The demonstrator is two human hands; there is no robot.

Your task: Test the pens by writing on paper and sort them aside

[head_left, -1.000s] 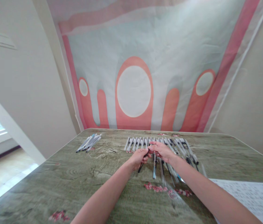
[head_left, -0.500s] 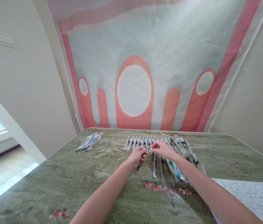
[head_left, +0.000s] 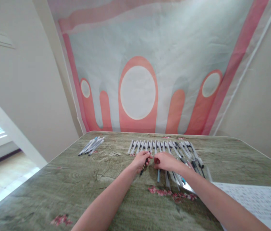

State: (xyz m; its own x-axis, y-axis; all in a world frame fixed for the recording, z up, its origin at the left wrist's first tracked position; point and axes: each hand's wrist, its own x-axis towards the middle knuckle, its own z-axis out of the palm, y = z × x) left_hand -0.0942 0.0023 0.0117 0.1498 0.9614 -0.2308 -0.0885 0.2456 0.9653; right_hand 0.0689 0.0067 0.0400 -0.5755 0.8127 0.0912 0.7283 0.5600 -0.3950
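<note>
My left hand (head_left: 141, 161) is closed round a slim dark pen (head_left: 143, 169), whose dark end points down toward me. Just to its right, my right hand (head_left: 164, 161) has its fingers curled and pressed together; what they hold, if anything, is hidden. It lies over the top of a pen with a bluish end (head_left: 159, 175), the leftmost of a loose group. More pens (head_left: 167, 179) of that group show below the right hand and forearm, partly covered. Behind both hands, a row of pale pens with dark parts (head_left: 141, 146) lies side by side.
A small bundle of pens (head_left: 92, 146) lies at the left of the wood-patterned table (head_left: 97, 189). Printed paper (head_left: 258, 200) lies at the right, partly under my right forearm. A pink and grey hanging (head_left: 137, 125) rises behind the table's far edge.
My right hand has moved down a little, from beside the row of pens to over the near group, its fingers curling more. The left hand still holds its pen in nearly the same place.
</note>
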